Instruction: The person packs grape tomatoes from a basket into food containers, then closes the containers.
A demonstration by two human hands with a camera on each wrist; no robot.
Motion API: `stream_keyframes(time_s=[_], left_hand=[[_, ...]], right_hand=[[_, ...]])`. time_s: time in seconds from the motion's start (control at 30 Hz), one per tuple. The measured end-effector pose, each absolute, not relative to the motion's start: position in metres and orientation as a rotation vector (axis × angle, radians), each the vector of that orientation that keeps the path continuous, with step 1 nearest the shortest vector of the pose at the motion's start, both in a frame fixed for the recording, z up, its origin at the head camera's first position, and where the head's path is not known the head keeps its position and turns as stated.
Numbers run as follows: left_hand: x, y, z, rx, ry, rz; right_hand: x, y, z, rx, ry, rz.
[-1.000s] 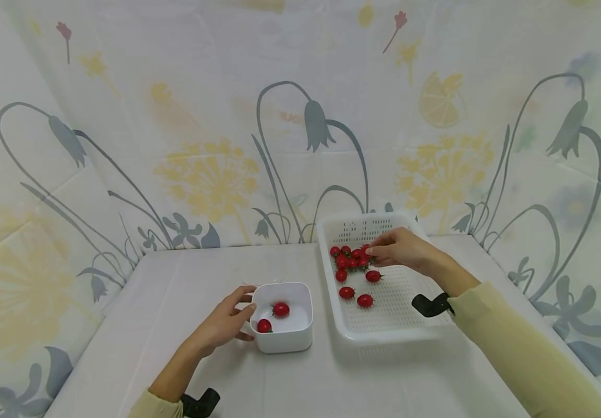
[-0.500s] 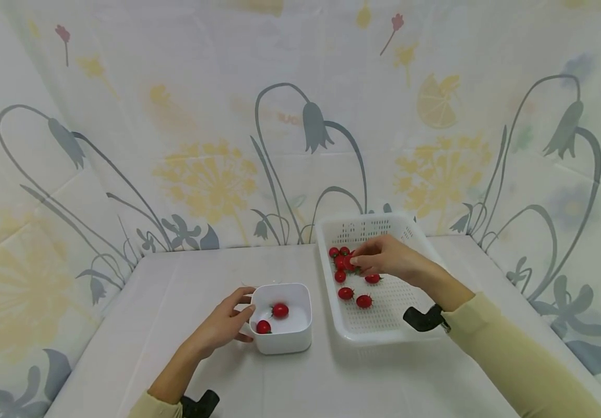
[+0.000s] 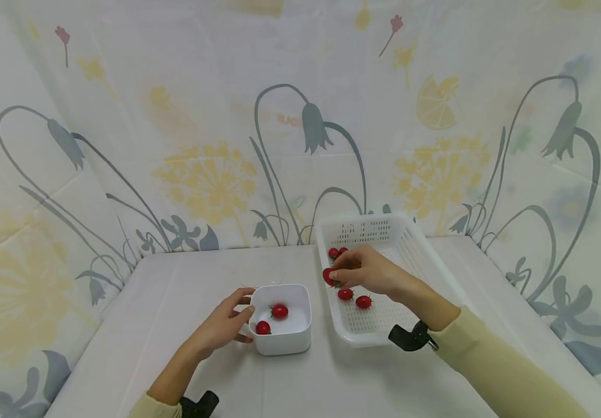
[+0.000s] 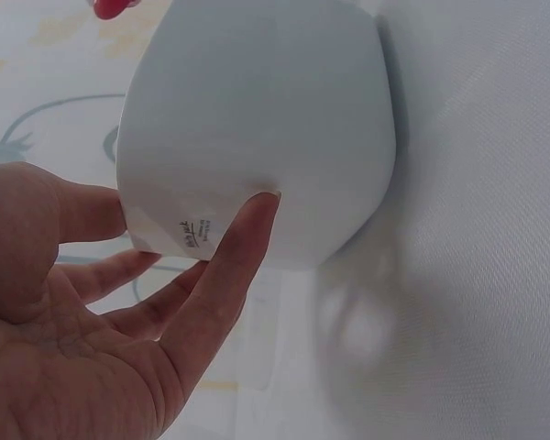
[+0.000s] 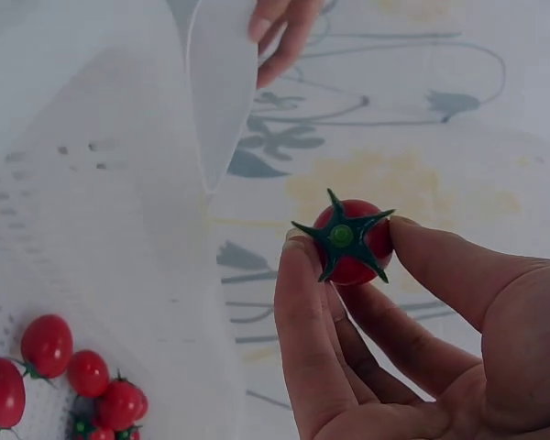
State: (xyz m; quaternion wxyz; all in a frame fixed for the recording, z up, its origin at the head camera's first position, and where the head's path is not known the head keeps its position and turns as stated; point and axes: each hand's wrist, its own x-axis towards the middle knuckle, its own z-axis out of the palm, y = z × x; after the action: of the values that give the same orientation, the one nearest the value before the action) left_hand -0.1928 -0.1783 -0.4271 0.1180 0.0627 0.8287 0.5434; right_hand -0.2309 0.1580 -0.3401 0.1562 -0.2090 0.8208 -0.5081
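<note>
1. A person sits at a white counter [image 3: 175, 302], seen from above through a head camera, with both forearms in pale yellow sleeves reaching forward.
2. The right hand [image 3: 370, 273] hovers over the near left part of a white perforated basket [image 3: 415, 255] on the right side of the counter.
3. Its grip is a pinch: thumb and fingertips [image 5: 298, 275] hold one red cherry tomato [image 3: 329, 276] by its sides, above the basket's left rim. In the right wrist view the tomato's green star-shaped stem faces the camera [image 5: 351, 240].
4. More loose tomatoes [image 3: 354, 298] lie on the basket floor; two sit just below the hand, and a couple more [image 3: 337, 252] sit beyond it, partly hidden by the fingers. The right wrist view shows a small cluster [image 5: 69, 367] on the mesh.
5. The left hand [image 3: 222, 325] rests against the left side of a small white square bowl [image 3: 300, 339], which stands on the counter just left of the basket. Its grip is spread and relaxed, with the thumb tip [image 4: 257, 215] and one fingertip touching the bowl's outer wall [image 4: 257, 119].
6. Two tomatoes [image 3: 271, 319] lie inside the bowl.
7. A floral printed cloth [image 3: 300, 116] in grey and yellow hangs behind and around the counter.
</note>
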Motion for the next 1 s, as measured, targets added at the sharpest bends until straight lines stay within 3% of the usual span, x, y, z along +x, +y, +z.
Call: stream_keyframes(time_s=[1.0], left_hand=[[-0.193, -0.179, -0.428, 0.159, 2.404, 1.594]], right_hand=[[-0.216, 0.067, -0.364, -0.639, 2.322, -1.452]])
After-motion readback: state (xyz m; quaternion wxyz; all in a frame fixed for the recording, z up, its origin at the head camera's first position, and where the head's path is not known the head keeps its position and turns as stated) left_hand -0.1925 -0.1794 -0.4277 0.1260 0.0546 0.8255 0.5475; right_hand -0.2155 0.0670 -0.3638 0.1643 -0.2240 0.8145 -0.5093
